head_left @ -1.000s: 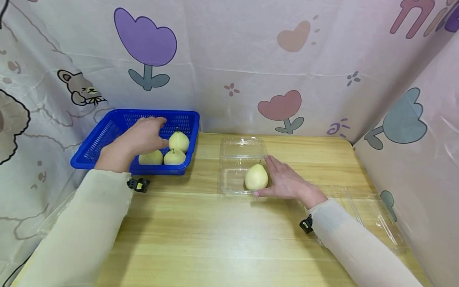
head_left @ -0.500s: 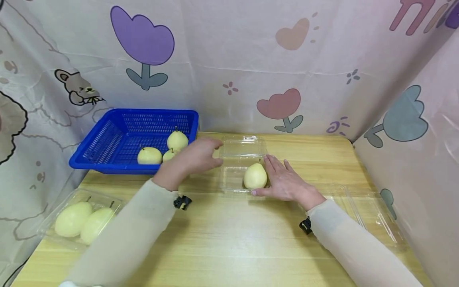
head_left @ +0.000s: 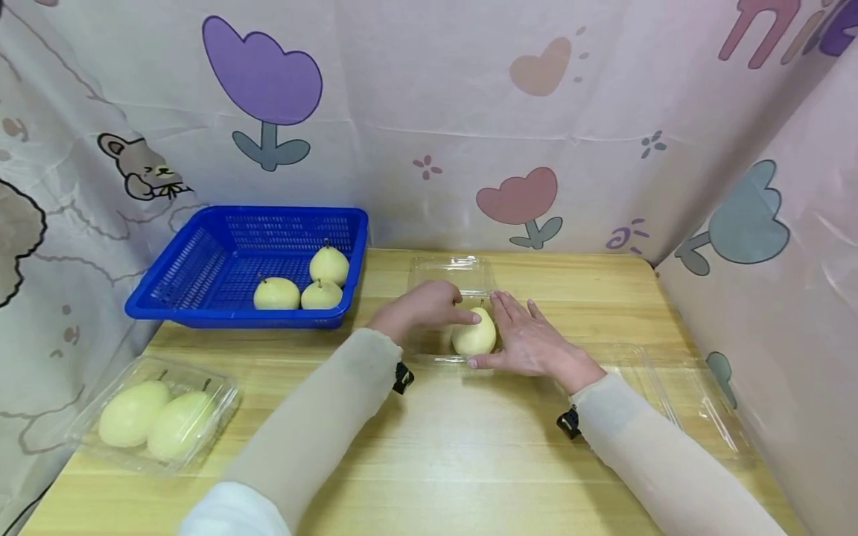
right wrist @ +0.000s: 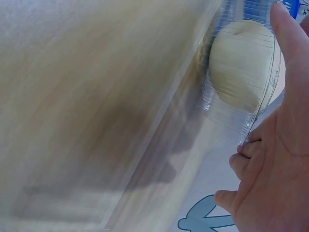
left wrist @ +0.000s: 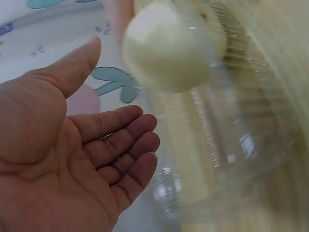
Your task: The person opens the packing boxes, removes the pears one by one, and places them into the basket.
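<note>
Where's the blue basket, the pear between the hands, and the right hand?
Basket (head_left: 288,231): head view, on its back wall.
Pear (head_left: 474,339): head view, on its wide lower part.
Right hand (right wrist: 280,159): right wrist view, on its palm.

Pears (head_left: 328,266) in the blue basket (head_left: 241,316): I count three
In the closed clear box (head_left: 224,402): two
In the open clear box (head_left: 449,274): one I'm sure of
Clear boxes: at least three, with the right-end box (head_left: 713,418)
Baskets: one
Hands: two, left hand (head_left: 425,305), right hand (head_left: 532,341)

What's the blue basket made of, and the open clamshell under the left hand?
Blue basket: probably molded plastic, faintly glossy, given its even color and slotted walls. Open clamshell: likely shiny, transparent plastic; the tabletop shows through and highlights streak it.
</note>
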Available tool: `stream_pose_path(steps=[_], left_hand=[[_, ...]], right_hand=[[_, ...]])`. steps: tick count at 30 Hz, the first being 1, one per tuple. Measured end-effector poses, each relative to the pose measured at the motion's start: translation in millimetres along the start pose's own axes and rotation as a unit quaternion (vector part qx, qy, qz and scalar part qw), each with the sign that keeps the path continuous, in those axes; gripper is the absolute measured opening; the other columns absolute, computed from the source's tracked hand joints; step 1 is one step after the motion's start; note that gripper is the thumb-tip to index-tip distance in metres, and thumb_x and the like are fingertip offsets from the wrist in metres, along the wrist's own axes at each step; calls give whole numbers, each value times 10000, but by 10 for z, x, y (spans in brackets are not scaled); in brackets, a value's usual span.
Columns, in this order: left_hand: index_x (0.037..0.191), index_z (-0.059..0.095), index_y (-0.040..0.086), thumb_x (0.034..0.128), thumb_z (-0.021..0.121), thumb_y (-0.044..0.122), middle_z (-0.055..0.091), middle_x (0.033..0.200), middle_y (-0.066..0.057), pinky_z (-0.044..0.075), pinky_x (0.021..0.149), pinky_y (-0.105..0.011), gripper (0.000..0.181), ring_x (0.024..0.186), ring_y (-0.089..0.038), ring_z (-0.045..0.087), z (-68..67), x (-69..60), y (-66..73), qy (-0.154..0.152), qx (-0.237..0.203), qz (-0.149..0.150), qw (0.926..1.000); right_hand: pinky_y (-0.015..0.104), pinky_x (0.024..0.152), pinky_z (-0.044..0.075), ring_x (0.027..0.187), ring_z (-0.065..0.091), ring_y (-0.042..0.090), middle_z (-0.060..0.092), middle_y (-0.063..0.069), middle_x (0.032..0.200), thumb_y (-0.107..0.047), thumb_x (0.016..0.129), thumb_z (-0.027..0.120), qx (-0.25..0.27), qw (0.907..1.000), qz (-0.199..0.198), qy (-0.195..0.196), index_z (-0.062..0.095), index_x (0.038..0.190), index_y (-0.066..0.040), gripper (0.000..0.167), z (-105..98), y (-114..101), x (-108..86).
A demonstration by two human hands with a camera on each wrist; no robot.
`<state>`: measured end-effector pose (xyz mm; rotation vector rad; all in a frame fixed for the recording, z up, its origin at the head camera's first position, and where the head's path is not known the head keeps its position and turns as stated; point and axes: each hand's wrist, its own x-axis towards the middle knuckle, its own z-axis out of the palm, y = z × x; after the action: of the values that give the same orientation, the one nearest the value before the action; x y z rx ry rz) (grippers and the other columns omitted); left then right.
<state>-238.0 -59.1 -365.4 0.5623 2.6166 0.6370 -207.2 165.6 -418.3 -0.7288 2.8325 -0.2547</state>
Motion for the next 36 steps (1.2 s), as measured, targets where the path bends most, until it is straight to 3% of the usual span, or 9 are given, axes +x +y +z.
stream_pose_path(steps=[3,9,12,17,20,23,27,31,36], left_hand=[[1313,699,0,995,691,521,731,1290,-152,537,1085,-463,610,1210,-314,676,66,53,-23,-111,-135,-72,9998],[1398,655,30,956,740,540,694,1385,-123,499,1138,-476,680,1275,-288,643,126,87,-68,-444,-305,-64,9985],[1418,636,55,922,790,519,694,1372,-87,495,1133,-468,697,1249,-264,641,133,74,-81,-623,-346,88,9974],[1280,676,91,901,846,359,718,1140,-19,542,958,-367,494,1012,-197,646,186,57,-114,-724,-635,504,9941],[1214,687,100,882,866,325,699,1018,19,534,857,-316,439,897,-162,616,221,52,-134,-448,-603,589,9954],[1224,694,89,872,877,335,710,1002,14,533,836,-317,467,885,-176,623,253,46,-135,-114,-392,622,9972],[1384,648,61,873,863,397,730,1225,-64,547,934,-373,648,1081,-244,647,311,52,-121,339,149,651,9972],[1537,528,65,873,842,478,630,1470,-104,504,1083,-410,842,1318,-285,572,377,53,-99,747,715,501,9934],[1480,583,66,870,830,522,673,1398,-91,494,1092,-403,801,1255,-273,586,437,41,-53,1091,1299,597,9837]], right_hand=[[637,1307,85,1640,97,340,76,192,1768,-957,801,510,41,10000,-21,7,76,1685,-21,1359,12,-9,6],[621,1313,80,1641,96,331,75,189,1769,-938,809,536,62,10000,20,-1,52,1682,-11,1362,23,-15,18],[617,1315,71,1643,86,328,77,193,1768,-926,810,557,105,9999,60,-1,55,1682,-10,1361,24,-12,10],[621,1315,71,1645,77,325,77,189,1769,-923,812,559,146,9999,46,10,58,1683,-13,1355,26,-6,-4],[632,1310,76,1643,85,334,77,194,1767,-916,817,562,160,9999,2,47,56,1681,-5,1354,28,-7,1],[641,1307,74,1641,93,342,79,199,1766,-886,826,596,192,9998,-1,79,59,1677,6,1344,26,-7,-2],[642,1306,83,1640,106,339,92,203,1763,-865,833,617,181,9998,17,106,63,1677,9,1335,25,0,-9],[641,1305,92,1639,113,339,101,212,1760,-877,832,601,147,9998,-14,116,62,1677,8,1337,30,5,-8],[627,1312,77,1640,104,338,91,209,1762,-886,828,594,171,9998,8,87,58,1680,0,1341,34,4,-6]])
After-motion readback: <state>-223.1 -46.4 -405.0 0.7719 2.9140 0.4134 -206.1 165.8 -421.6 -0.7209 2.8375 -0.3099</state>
